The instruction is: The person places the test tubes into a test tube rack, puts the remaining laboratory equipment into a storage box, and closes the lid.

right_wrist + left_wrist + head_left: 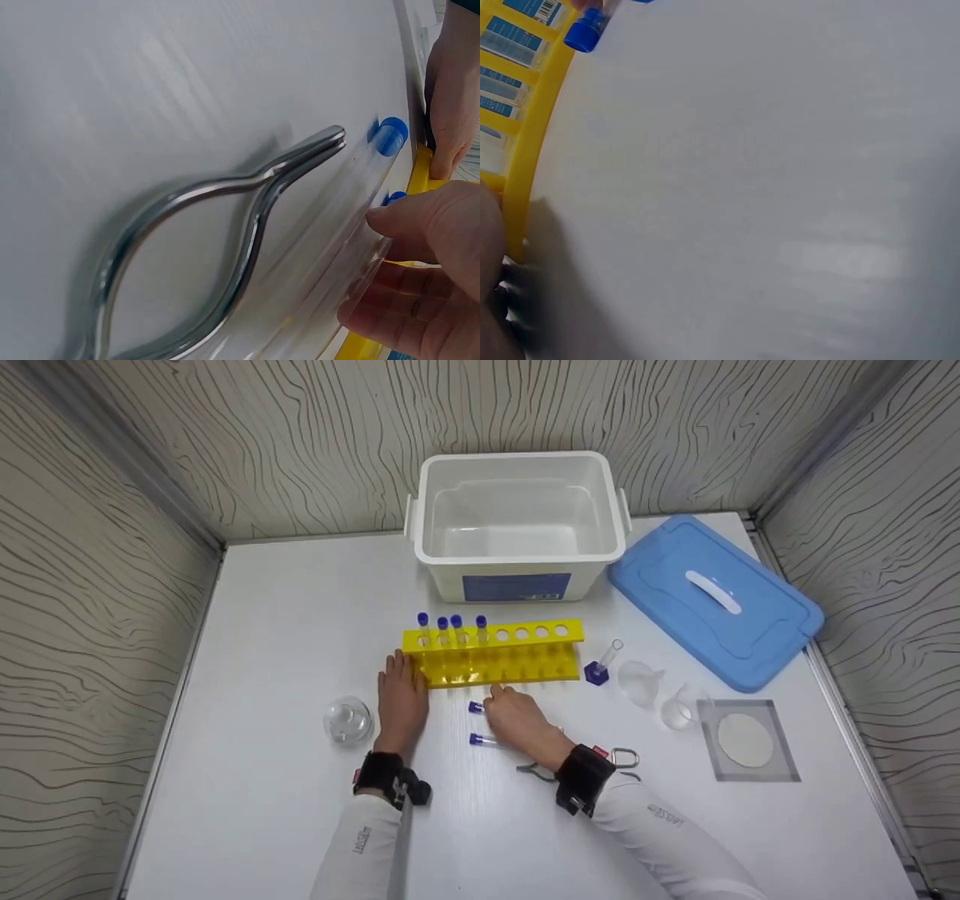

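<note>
Head view: yellow rack [495,654] holds four blue-capped tubes at its left end. Two loose tubes [480,724] lie on table [262,660] just in front of rack, long axes parallel to it, caps pointing left. Left hand [401,701], fingers straight, presses rack's left end. Right hand [517,721] covers loose tubes.

Left wrist view: one cap beside rack edge.

Right wrist view: right-hand fingers [420,217] pinch nearer-rack tube; one metal clamp [217,225] lies farther from rack.

You are getting bright, even overhead light; glare is washing the table [285,607], and both wrist views are blurring close up.
</note>
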A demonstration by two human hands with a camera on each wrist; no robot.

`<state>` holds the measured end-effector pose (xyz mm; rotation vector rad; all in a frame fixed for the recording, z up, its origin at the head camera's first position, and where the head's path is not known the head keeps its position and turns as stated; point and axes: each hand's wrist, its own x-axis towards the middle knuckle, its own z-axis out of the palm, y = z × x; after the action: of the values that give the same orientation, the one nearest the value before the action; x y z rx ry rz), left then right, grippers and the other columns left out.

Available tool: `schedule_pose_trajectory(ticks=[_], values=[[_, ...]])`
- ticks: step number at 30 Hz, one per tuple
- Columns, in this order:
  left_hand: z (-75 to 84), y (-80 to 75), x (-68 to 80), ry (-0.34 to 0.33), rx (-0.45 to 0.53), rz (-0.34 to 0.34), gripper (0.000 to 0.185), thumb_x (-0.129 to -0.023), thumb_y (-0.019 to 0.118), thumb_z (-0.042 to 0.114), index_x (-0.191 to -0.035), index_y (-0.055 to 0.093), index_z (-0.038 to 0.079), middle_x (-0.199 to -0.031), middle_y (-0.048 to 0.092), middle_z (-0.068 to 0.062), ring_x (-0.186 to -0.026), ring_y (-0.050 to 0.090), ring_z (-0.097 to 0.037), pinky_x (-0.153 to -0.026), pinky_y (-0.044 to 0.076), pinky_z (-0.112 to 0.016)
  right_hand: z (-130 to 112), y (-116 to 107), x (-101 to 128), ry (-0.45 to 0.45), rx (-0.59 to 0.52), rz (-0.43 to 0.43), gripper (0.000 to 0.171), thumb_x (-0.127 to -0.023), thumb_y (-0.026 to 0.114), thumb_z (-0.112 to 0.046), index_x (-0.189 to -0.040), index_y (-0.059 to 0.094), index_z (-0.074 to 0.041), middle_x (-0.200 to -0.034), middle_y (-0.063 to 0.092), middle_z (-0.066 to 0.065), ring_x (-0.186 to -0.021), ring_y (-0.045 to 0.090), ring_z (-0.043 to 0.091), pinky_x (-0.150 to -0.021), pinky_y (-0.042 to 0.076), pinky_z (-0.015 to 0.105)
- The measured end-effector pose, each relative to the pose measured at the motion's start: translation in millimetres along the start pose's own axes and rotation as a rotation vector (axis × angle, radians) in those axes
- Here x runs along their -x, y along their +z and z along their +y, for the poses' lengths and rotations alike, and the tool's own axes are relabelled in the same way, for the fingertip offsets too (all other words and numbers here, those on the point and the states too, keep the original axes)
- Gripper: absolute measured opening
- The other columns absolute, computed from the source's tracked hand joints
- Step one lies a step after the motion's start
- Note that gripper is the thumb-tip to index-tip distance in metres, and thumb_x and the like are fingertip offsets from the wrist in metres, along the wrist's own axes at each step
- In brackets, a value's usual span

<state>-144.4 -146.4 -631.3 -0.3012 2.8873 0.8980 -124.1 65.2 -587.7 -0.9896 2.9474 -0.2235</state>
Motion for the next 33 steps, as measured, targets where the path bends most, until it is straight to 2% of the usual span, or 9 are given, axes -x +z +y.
schedule_pose_trajectory(ticks=[16,27,33], values=[[1.5,-0.3,1.1,0.003,-0.009,0.003,0.057,-0.107,0.027,0.034,-0.157,0.022,0.006,-0.167,0.015,-0.010,-0.157,0.011,-0.029,-0.129,0.006,-0.048,0,8,-3,-0.013,0.011,0.053,0.012,-0.084,0.063,0.003,-0.083,0.074,0.002,-0.081,0.065,0.010,-0.066,0.060,0.022,-0.054,0.054,0.034],[2.6,-1.3,0.7,-0.002,-0.024,-0.010,0.058,-0.108,0.026,0.035,-0.157,0.019,0.006,-0.168,0.014,-0.010,-0.157,0.011,-0.028,-0.129,0.006,-0.048,7,-2,-4,0.004,-0.057,0.050,0.012,-0.085,0.063,0.001,-0.086,0.074,0.000,-0.079,0.067,0.010,-0.064,0.061,0.021,-0.056,0.054,0.031],[1.7,-1.7,1.9,0.003,-0.011,0.003,0.057,-0.108,0.028,0.034,-0.157,0.021,0.006,-0.167,0.015,-0.010,-0.157,0.011,-0.029,-0.129,0.006,-0.048,9,-10,-5,0.023,-0.110,0.075,0.013,-0.090,0.062,-0.003,-0.094,0.074,-0.001,-0.083,0.067,0.010,-0.069,0.063,0.022,-0.061,0.056,0.032]])
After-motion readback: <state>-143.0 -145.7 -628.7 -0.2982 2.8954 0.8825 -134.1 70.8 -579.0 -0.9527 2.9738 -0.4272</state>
